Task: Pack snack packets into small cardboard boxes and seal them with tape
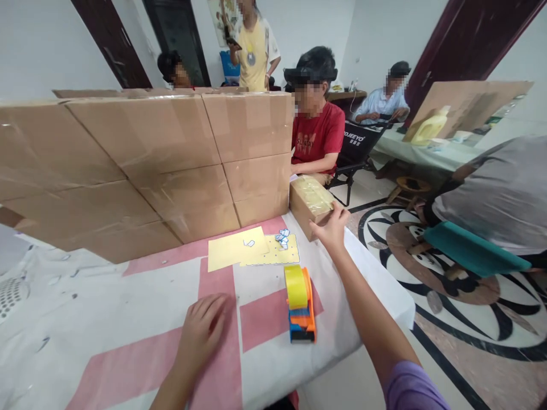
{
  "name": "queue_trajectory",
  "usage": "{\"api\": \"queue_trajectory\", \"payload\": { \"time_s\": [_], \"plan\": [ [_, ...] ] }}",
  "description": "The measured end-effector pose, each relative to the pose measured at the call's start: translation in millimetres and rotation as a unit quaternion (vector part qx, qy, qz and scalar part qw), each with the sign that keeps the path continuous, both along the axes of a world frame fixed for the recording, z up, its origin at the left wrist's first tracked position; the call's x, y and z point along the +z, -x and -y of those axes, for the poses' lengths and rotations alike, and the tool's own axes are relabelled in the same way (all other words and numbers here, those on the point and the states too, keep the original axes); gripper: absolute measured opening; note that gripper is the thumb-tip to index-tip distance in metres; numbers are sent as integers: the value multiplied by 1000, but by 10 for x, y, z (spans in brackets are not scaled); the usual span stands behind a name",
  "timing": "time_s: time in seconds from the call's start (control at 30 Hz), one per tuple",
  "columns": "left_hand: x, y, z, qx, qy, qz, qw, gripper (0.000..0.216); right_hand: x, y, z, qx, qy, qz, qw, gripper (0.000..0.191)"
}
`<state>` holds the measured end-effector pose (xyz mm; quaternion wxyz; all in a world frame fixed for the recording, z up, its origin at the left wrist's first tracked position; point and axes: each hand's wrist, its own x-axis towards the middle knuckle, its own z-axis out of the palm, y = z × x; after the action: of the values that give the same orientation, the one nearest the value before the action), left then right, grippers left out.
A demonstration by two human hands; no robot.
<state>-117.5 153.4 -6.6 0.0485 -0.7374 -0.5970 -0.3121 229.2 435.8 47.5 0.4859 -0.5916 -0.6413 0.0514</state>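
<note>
At the table's far right corner, my right hand [332, 225] grips the near end of a small cardboard box [306, 213]. Its thumb lies against the near face, and the other fingers reach over the top and right edge. Shiny tape covers the box's top. My left hand [205, 326] rests on the tablecloth with loosely bent fingers and nothing visible in it. Between my hands lies a tape dispenser [301, 304] in orange and blue with a yellow roll. Beyond it are yellow paper sheets [231, 247] and a small pile of white-and-blue cut-out pieces [282, 238].
Stacked cardboard boxes [179, 154] form a wall along the table's far left side. A person in a red shirt [318, 136] sits just past the small box. The pink-and-white tablecloth [162, 302] has small scraps on it. A teal stool [474, 247] stands at right.
</note>
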Motion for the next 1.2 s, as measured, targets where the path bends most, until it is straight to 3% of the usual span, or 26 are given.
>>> {"api": "queue_trajectory", "payload": {
  "time_s": [0.17, 0.27, 0.33, 0.4, 0.5, 0.57, 0.67, 0.73, 0.83, 0.9, 1.03, 1.2],
  "plan": [
    [3, 4, 19, -4, 11, 19, 1000, 28, -78, 326, -494, -4, 27, 13, 1000, 106],
    [16, -5, 3, -3, 24, 38, 999, 28, -74, 391, -658, 30, 25, 15, 999, 117],
    [26, -24, -3, 0, 31, 65, 997, 27, -120, 344, -621, 74, 24, 22, 997, 128],
    [28, -30, 19, 15, 37, 121, 992, 26, -228, 242, -454, 101, 49, 45, 993, 127],
    [8, 114, 116, 64, 72, 247, 964, 27, -455, 78, -74, 84, 135, 144, 977, 95],
    [3, 409, 191, 100, 97, 299, 944, 28, -581, 13, 145, 76, 163, 191, 965, 69],
    [124, 1188, 203, 149, 80, 284, 944, 26, -650, 6, 306, 71, 161, 223, 959, 43],
    [334, 1834, 113, 214, 26, 287, 933, 23, -624, 38, 334, 62, 158, 236, 957, 39],
    [722, 2777, -91, 316, -93, 369, 869, 26, -544, 101, 360, 56, 161, 257, 951, 42],
    [912, 3321, -210, 361, -119, 362, 851, 36, -496, 137, 369, 56, 164, 275, 946, 45],
    [1066, 4063, -423, 383, -104, 294, 869, 58, -494, 123, 277, 49, 171, 310, 934, 52],
    [1214, 4450, -971, 367, -17, 183, 912, 62, -715, -77, 71, 27, 167, 332, 928, 59]
  ]
}}
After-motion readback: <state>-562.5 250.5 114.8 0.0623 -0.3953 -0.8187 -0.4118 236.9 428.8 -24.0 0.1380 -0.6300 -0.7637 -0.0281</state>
